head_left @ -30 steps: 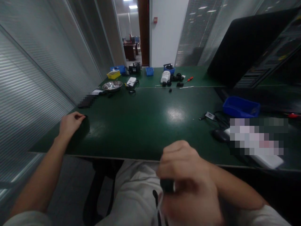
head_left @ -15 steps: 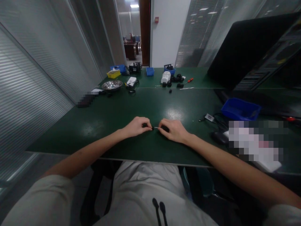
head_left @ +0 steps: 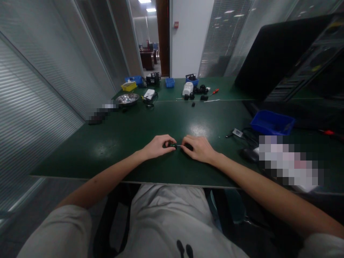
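Note:
Just above the green tabletop (head_left: 129, 138), my left hand (head_left: 157, 147) pinches a small black part (head_left: 172, 145) with a bit of green on it. Close on its right is my right hand (head_left: 199, 149), with thumb and fingertips closed on a thin silvery shaft (head_left: 179, 145). The shaft points left at the black part; whether its tip touches or enters it, I cannot tell. Fingers hide the rest of both items.
On the right are a blue bin (head_left: 272, 122), a dark mouse (head_left: 249, 155) and a cable with a white tag (head_left: 237, 133). Further back lie a metal bowl (head_left: 128, 99), small blue bins, a white device (head_left: 187, 89), several black parts (head_left: 202, 89) and an orange-handled screwdriver (head_left: 215, 91).
More of the black part shows between my left thumb and fingers, and that hand has shifted slightly right. My right hand has hardly moved. The view has turned slightly.

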Action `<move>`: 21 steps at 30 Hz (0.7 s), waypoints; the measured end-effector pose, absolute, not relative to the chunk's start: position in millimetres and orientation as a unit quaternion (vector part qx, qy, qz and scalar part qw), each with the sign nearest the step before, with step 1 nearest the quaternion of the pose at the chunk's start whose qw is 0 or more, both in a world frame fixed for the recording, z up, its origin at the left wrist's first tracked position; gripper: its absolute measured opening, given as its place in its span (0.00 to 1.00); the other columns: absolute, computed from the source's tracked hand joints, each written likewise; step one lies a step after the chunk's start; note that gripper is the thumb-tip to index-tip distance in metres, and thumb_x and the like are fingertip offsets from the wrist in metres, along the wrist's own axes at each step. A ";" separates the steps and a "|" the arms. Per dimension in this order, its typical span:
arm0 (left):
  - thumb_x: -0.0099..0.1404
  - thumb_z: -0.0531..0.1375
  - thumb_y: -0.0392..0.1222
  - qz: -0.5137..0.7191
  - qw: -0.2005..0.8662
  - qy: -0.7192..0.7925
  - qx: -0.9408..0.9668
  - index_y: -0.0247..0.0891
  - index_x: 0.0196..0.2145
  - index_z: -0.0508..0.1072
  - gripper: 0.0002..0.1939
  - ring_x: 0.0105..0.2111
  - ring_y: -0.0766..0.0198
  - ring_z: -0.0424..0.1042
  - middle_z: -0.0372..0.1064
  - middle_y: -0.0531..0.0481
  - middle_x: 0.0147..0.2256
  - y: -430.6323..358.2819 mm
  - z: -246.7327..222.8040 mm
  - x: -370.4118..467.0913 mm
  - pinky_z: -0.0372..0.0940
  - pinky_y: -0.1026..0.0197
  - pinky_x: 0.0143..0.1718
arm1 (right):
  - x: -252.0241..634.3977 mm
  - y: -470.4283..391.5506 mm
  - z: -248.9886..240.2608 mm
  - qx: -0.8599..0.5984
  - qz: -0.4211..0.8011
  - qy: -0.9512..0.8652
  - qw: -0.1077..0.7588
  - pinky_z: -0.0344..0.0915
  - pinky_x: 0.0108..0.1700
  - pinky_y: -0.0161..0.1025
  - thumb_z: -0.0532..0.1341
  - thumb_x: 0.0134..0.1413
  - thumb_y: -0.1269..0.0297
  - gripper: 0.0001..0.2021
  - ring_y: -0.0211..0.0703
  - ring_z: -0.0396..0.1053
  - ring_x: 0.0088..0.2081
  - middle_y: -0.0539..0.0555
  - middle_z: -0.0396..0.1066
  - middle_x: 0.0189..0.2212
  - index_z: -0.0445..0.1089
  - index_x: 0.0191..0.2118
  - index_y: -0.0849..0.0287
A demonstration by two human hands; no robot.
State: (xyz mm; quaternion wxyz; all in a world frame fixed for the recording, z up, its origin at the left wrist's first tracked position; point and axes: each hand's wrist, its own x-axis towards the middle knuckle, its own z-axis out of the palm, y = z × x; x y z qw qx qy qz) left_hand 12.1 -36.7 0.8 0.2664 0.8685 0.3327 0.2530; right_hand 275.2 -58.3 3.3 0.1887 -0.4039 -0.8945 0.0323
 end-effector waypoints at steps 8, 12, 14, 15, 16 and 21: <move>0.70 0.65 0.48 0.268 0.292 0.325 0.859 0.35 0.45 0.82 0.13 0.32 0.64 0.69 0.74 0.46 0.37 -35.9 -1.6 10.9 0.63 0.62 0.36 | 273.8 -57.2 2.6 -0.398 0.030 -0.898 0.183 0.47 0.31 0.39 0.56 0.70 0.57 0.10 0.41 0.68 0.32 0.53 0.75 0.38 0.70 0.43 0.55; 0.70 0.65 0.48 0.279 0.292 0.331 0.853 0.36 0.46 0.82 0.14 0.34 0.61 0.71 0.76 0.45 0.37 -36.1 -1.3 10.7 0.65 0.61 0.38 | 274.4 -55.5 1.5 -0.386 0.036 -0.902 0.193 0.49 0.32 0.38 0.54 0.72 0.55 0.11 0.41 0.68 0.32 0.53 0.75 0.39 0.69 0.45 0.56; 0.70 0.65 0.48 0.281 0.291 0.332 0.852 0.36 0.46 0.83 0.13 0.36 0.61 0.73 0.77 0.44 0.38 -36.3 -0.7 10.9 0.65 0.60 0.39 | 274.8 -55.1 1.6 -0.380 0.044 -0.903 0.196 0.49 0.32 0.38 0.54 0.73 0.56 0.11 0.41 0.68 0.33 0.53 0.74 0.39 0.69 0.44 0.56; 0.70 0.65 0.47 0.281 0.288 0.331 0.853 0.36 0.46 0.83 0.13 0.36 0.61 0.73 0.77 0.44 0.39 -36.5 -0.6 11.1 0.66 0.60 0.40 | 274.8 -55.2 1.8 -0.378 0.047 -0.903 0.197 0.49 0.32 0.38 0.54 0.73 0.56 0.11 0.41 0.68 0.33 0.53 0.74 0.39 0.69 0.44 0.56; 0.71 0.65 0.46 0.282 0.284 0.329 0.855 0.36 0.45 0.83 0.12 0.37 0.60 0.74 0.77 0.44 0.40 -36.8 -0.5 11.3 0.66 0.60 0.41 | 274.6 -55.5 1.9 -0.377 0.046 -0.904 0.195 0.49 0.32 0.38 0.54 0.73 0.56 0.11 0.41 0.68 0.33 0.53 0.74 0.39 0.69 0.45 0.56; 0.71 0.65 0.43 0.289 0.255 0.316 0.867 0.36 0.44 0.83 0.10 0.39 0.59 0.75 0.78 0.43 0.41 -39.0 -1.8 13.2 0.67 0.60 0.43 | 272.2 -58.8 0.7 -0.376 0.019 -0.911 0.169 0.47 0.31 0.39 0.53 0.73 0.57 0.11 0.41 0.67 0.31 0.54 0.74 0.39 0.69 0.44 0.56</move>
